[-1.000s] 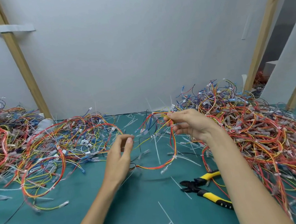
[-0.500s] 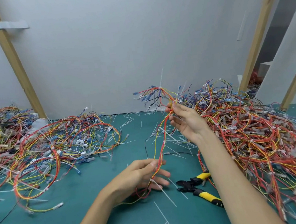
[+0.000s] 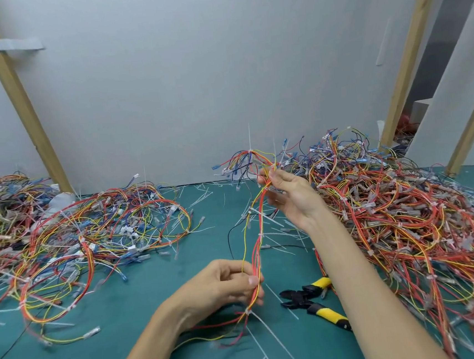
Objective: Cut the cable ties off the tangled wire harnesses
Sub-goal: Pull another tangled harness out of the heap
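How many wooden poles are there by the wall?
3. One pale wooden pole stands at the left, a second pole at the right behind the heap of red and yellow wires, and a third pole at the far right edge. More may be out of view.

Between left grip (image 3: 225, 284) and right grip (image 3: 286, 192) the harness (image 3: 256, 249) shows smooth, glossy plastic insulation, its cable ties (image 3: 247, 311) milky plastic. Under the left grip the table (image 3: 130, 348) is matt (rubbery-looking); right of it, cutters (image 3: 306, 300) of dull dark metal, yellow plastic handles.

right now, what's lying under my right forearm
The yellow-handled cutters lie on the green mat; their handle ends and some red wires pass beneath the right forearm, hidden. The left hand and right hand hold the wire harness.
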{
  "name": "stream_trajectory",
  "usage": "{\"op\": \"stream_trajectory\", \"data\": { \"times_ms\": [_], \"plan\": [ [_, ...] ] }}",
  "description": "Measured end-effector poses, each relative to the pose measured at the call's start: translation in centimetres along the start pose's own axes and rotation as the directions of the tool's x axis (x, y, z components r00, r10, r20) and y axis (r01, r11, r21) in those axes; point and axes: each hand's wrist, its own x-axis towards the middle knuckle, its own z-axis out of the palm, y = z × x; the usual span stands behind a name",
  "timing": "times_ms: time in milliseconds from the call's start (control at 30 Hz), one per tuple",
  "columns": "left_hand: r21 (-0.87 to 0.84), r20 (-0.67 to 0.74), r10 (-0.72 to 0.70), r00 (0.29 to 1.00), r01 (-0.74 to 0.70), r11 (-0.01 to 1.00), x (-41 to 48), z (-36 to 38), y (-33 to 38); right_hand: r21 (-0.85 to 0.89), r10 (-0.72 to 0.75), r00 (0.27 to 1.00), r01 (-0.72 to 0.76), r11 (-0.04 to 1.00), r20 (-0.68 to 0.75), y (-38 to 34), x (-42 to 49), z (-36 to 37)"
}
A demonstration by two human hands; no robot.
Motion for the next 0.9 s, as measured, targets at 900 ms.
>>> {"op": "stream_trajectory", "data": {
  "times_ms": [900],
  "plan": [
    [0.016, 0.002, 0.007, 1.000, -0.007, 1.000, 0.0, 1.5, -0.2, 0.029, 0.012, 0.979, -0.007, 1.000, -0.203, 3.0, 0.7, 0.8]
  ]
}}
